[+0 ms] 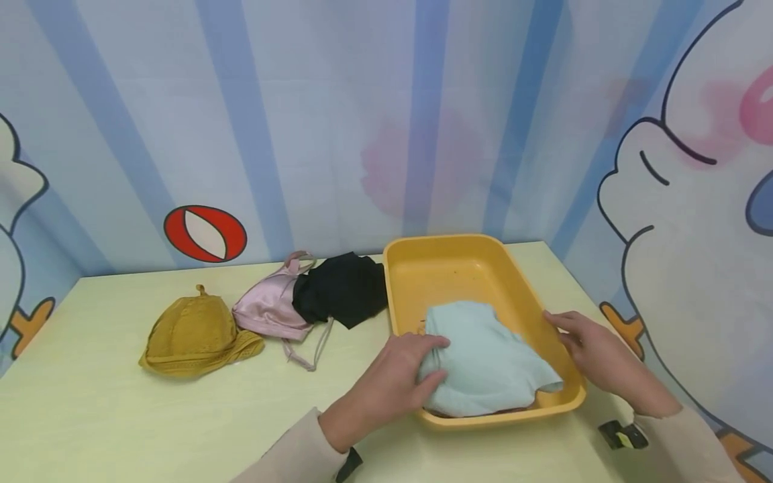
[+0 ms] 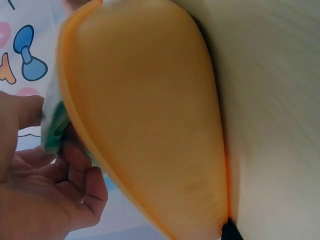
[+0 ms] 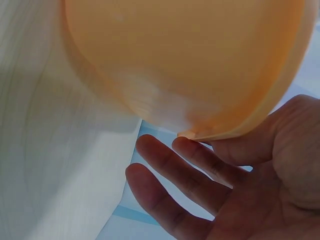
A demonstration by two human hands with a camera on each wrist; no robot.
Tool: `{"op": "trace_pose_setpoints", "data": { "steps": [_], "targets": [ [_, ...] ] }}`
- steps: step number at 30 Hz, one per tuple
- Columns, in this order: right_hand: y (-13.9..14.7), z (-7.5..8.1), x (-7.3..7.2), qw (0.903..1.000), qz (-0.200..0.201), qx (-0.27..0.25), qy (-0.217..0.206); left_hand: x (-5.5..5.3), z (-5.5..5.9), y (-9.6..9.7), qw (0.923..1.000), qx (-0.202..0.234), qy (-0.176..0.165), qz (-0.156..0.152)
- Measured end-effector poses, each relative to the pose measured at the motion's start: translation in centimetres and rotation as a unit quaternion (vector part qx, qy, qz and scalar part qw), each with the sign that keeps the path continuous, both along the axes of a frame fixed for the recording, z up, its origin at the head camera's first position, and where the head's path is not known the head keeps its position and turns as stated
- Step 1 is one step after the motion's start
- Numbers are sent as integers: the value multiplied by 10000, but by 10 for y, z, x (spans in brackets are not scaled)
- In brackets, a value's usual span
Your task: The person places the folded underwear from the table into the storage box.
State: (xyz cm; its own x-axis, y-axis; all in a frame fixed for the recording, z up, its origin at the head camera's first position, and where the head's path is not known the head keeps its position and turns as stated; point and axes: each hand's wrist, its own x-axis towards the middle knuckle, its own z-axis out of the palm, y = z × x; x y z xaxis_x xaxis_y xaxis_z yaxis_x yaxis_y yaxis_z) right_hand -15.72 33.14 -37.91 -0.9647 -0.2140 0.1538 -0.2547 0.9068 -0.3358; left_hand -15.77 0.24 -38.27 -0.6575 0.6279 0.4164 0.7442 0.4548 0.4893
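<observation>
A pale mint garment (image 1: 483, 362) lies folded in the near part of a yellow plastic tray (image 1: 447, 268). My left hand (image 1: 386, 376) reaches over the tray's left rim and pinches the garment's left edge between thumb and fingers. In the left wrist view, a green part of the cloth (image 2: 57, 127) shows between those fingers. On the opposite side, my right hand (image 1: 604, 359) grips the tray's right rim. The right wrist view has the thumb and index finger (image 3: 195, 152) at that rim, the other fingers spread loosely below it.
Left of the tray, a black cloth piece (image 1: 344, 288) lies beside its rim and overlaps a pink satin bra (image 1: 272, 305) with thin straps. Farther left sits a mustard bra (image 1: 190, 335). A printed curtain (image 1: 332, 134) stands behind the pale yellow table (image 1: 121, 429).
</observation>
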Motion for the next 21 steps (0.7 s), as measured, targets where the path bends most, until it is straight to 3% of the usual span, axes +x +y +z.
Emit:
{"op": "trace_pose_setpoints", "data": {
  "steps": [7, 21],
  "targets": [
    [1, -1, 1, 10000, 0, -26, -1, 2, 0, 6, 9994, -351, -20, -22],
    [2, -1, 0, 10000, 29, -84, -46, -1, 4, -8, 9992, 55, 351, 189]
  ]
}}
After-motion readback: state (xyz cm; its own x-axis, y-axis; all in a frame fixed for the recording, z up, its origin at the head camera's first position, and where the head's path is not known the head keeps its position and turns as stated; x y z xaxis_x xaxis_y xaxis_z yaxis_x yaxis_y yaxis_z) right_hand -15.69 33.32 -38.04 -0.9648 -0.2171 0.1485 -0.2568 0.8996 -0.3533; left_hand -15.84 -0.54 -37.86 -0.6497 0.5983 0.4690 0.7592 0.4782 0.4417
